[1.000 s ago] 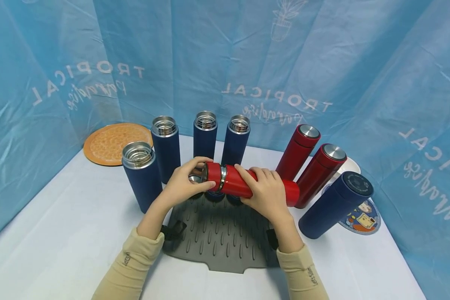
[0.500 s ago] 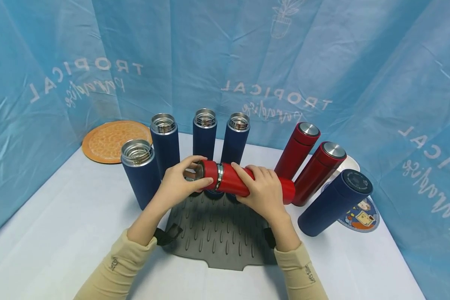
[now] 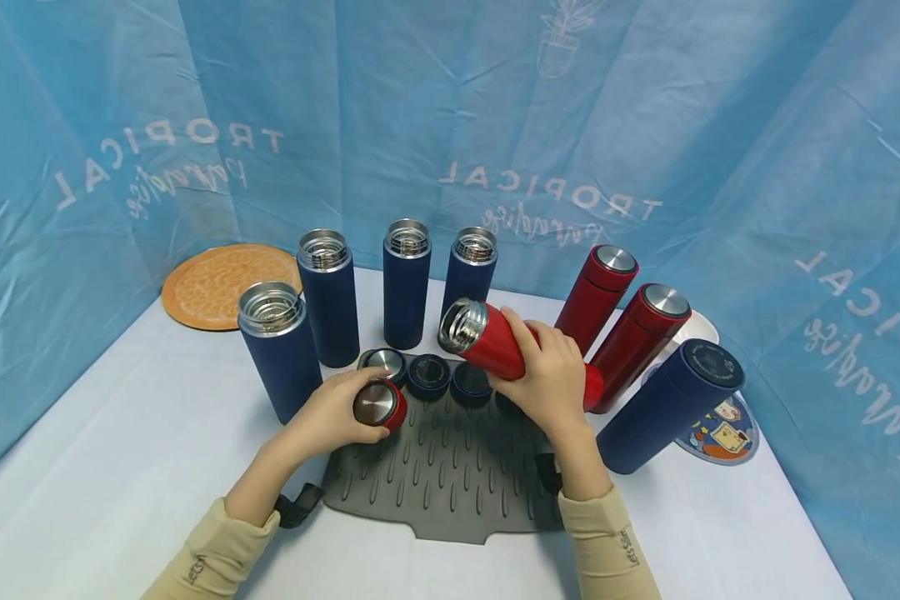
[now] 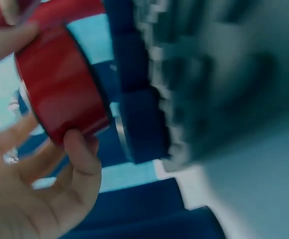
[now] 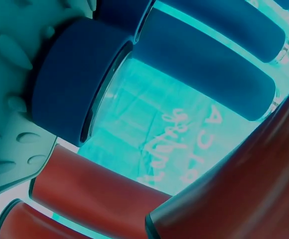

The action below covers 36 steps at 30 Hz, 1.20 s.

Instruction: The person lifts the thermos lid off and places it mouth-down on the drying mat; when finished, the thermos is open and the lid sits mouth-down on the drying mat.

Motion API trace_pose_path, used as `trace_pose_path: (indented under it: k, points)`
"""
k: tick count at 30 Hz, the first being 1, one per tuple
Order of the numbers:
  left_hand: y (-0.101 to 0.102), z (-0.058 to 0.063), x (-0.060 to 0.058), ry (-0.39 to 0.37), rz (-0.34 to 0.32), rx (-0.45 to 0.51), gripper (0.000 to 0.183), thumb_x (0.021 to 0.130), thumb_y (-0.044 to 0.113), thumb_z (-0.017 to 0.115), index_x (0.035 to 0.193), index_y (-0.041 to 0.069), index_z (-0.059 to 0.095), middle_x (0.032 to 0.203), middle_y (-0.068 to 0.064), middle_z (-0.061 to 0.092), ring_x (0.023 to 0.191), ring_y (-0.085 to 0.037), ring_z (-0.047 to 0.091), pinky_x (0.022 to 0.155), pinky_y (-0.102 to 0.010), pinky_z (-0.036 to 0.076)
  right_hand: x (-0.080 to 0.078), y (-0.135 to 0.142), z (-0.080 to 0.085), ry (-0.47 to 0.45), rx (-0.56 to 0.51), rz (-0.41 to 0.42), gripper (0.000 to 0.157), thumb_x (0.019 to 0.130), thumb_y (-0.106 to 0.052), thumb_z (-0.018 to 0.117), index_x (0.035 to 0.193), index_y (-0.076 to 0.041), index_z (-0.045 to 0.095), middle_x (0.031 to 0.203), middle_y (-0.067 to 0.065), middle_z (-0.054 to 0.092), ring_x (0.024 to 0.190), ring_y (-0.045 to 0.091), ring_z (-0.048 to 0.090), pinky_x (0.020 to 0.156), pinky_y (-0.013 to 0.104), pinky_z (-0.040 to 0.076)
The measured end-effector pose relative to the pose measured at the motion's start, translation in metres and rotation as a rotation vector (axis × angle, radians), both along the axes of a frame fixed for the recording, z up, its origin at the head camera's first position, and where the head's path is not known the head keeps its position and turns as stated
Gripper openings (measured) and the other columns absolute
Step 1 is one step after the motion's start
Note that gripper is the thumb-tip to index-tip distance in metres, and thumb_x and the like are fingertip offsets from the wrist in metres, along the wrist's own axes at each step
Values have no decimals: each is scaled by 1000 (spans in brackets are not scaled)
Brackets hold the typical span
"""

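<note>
My left hand [image 3: 328, 418] grips a red screw lid [image 3: 392, 408] with a silver top, just over the dark grey mat [image 3: 442, 492]. In the left wrist view, thumb and fingers curl round the sides of this lid [image 4: 62, 84]. To the right, my right hand [image 3: 546, 379] holds a red thermos bottle [image 3: 495, 346] above the mat, tilted with its bare steel mouth facing left. The bottle [image 5: 249, 184] fills the lower right of the right wrist view, where no hand shows. Several dark blue lids [image 3: 428, 377] stand along the mat's far edge.
Several dark blue thermos bottles [image 3: 407, 292] stand lidless at the back and left. Two red bottles [image 3: 596, 292] and a blue bottle [image 3: 667, 408] stand lidded on the right. An orange round mat [image 3: 228, 287] lies back left, a patterned coaster [image 3: 727, 433] at right.
The red lid has come off the red bottle. My left hand has moved left and down with the lid; the bottle's mouth has risen and now shows.
</note>
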<state>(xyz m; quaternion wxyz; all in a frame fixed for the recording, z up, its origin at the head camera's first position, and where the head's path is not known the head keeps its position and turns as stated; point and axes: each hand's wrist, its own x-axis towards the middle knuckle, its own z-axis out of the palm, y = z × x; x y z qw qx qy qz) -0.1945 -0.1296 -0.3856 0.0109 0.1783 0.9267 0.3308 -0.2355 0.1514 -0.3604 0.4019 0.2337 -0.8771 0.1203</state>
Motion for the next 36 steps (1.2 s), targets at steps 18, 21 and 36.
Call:
trace_pose_path:
  k: [18, 21, 36]
  points:
    - [-7, -24, -8, 1, -193, -112, 64, 64, 25, 83, 120, 3, 60, 117, -15, 59, 105, -31, 54, 81, -41, 48, 5, 2, 6, -160, -525, 19, 81, 64, -25, 81, 133, -11, 40, 115, 13, 60, 99, 28, 58, 82, 48, 49]
    - [-7, -26, -9, 8, -201, -108, 64, 64, 25, 83, 120, 2, 60, 116, -15, 60, 103, -31, 55, 80, -39, 48, 4, 3, 10, -257, -723, 70, 77, 65, -20, 81, 129, -8, 38, 117, 12, 58, 102, 25, 56, 84, 48, 48]
    - [-9, -28, -9, -6, -208, -97, 64, 66, 28, 82, 120, 3, 59, 116, -16, 59, 103, -33, 53, 78, -39, 48, -49, 7, 15, -460, -1076, 198, 66, 73, -17, 78, 129, -13, 42, 124, 4, 50, 114, 16, 48, 93, 43, 44]
